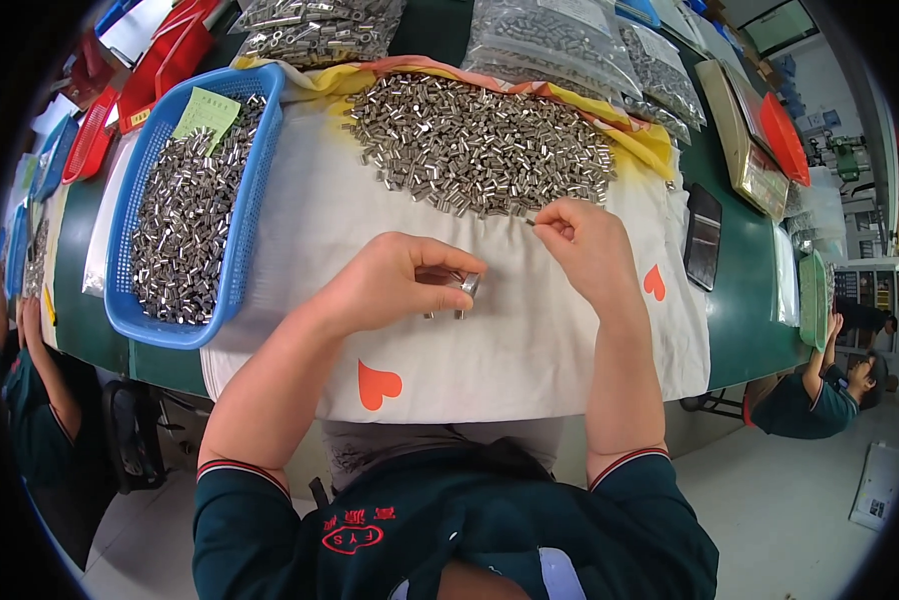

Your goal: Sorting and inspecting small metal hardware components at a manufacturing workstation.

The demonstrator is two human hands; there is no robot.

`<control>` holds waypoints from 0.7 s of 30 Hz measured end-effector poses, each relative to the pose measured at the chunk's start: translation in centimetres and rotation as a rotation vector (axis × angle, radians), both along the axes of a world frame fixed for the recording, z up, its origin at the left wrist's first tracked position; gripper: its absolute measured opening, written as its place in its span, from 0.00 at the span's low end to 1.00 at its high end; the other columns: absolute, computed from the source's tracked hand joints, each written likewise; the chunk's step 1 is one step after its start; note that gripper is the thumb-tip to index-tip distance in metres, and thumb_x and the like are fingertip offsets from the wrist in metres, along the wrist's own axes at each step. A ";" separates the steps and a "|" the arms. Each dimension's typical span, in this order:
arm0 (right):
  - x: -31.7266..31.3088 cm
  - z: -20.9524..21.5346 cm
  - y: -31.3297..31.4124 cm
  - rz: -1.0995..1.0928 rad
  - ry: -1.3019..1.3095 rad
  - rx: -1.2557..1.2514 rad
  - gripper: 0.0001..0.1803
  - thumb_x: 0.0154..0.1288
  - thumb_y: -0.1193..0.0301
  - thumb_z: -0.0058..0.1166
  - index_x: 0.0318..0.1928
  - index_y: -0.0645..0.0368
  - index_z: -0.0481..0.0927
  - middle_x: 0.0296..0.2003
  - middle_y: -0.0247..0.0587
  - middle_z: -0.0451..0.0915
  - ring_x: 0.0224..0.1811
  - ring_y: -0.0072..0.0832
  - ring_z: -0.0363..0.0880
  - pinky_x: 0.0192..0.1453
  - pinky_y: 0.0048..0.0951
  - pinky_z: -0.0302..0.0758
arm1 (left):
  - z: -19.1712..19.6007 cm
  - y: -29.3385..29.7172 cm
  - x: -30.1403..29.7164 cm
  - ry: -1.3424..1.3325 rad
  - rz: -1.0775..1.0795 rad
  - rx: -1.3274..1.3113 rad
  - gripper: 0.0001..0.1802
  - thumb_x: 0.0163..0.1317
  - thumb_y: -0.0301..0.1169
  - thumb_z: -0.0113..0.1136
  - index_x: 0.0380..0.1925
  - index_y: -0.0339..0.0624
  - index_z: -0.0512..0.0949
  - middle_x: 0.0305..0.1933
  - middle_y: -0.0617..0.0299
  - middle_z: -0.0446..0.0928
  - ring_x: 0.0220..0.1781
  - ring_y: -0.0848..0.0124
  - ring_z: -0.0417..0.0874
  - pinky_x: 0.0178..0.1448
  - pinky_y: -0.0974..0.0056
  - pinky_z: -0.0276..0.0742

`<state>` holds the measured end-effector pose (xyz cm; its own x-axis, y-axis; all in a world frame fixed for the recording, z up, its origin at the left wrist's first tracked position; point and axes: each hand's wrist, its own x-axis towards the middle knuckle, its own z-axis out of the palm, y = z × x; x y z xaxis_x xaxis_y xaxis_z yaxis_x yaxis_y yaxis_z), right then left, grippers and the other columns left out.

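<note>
Fingers (460, 268) of left hand (395, 280) pinch metal tubes (467, 285).

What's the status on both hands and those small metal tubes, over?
Left hand pinching a few small shiny metal tubes. Right hand picking at the edge of the loose tube pile on the white cloth. Nothing between them.
</note>
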<state>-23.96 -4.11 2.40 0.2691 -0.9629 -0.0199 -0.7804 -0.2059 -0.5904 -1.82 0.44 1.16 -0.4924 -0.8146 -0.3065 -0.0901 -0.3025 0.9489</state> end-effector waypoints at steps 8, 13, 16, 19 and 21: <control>0.6 -1.8 -0.3 0.065 0.133 -0.210 0.05 0.50 0.73 0.53 0.29 0.60 0.76 0.26 0.40 0.76 0.32 0.34 0.75 0.37 0.33 0.71 | -0.1 -0.2 0.3 0.070 -0.006 0.014 0.17 0.50 0.22 0.62 0.42 0.34 0.76 0.34 0.64 0.78 0.34 0.81 0.77 0.37 0.75 0.73; 2.0 0.0 1.1 0.047 -0.215 0.021 0.05 0.49 0.77 0.54 0.30 0.61 0.77 0.26 0.37 0.77 0.29 0.26 0.74 0.34 0.26 0.70 | -0.9 -0.7 0.3 0.124 0.148 0.042 0.19 0.51 0.19 0.59 0.46 0.34 0.73 0.36 0.65 0.77 0.34 0.80 0.75 0.37 0.76 0.72; 2.7 0.1 1.9 0.142 -0.484 0.120 0.05 0.49 0.80 0.54 0.30 0.62 0.78 0.27 0.34 0.77 0.28 0.20 0.72 0.33 0.20 0.69 | -1.5 -0.8 0.2 0.219 0.201 0.026 0.19 0.51 0.20 0.60 0.46 0.34 0.72 0.37 0.64 0.77 0.36 0.80 0.76 0.40 0.75 0.73; 3.3 0.1 2.3 0.188 -0.496 0.090 0.06 0.48 0.81 0.55 0.30 0.62 0.78 0.27 0.33 0.77 0.27 0.19 0.72 0.32 0.20 0.68 | -1.6 -0.8 0.1 0.247 0.204 0.014 0.19 0.52 0.21 0.60 0.46 0.33 0.72 0.37 0.62 0.77 0.38 0.79 0.77 0.42 0.75 0.73; 3.5 -0.1 2.4 0.186 -0.475 0.073 0.06 0.48 0.81 0.56 0.30 0.62 0.78 0.27 0.33 0.76 0.28 0.19 0.72 0.32 0.20 0.68 | -1.7 -0.7 0.1 0.242 0.198 0.022 0.19 0.51 0.21 0.61 0.46 0.33 0.72 0.37 0.62 0.77 0.38 0.79 0.77 0.43 0.74 0.74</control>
<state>-20.49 -1.71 2.31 0.4314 -0.8985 0.0805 -0.3766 -0.2605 -0.8890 -1.75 -0.31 -0.59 -0.3856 -0.8966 -0.2179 0.2009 -0.3121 0.9286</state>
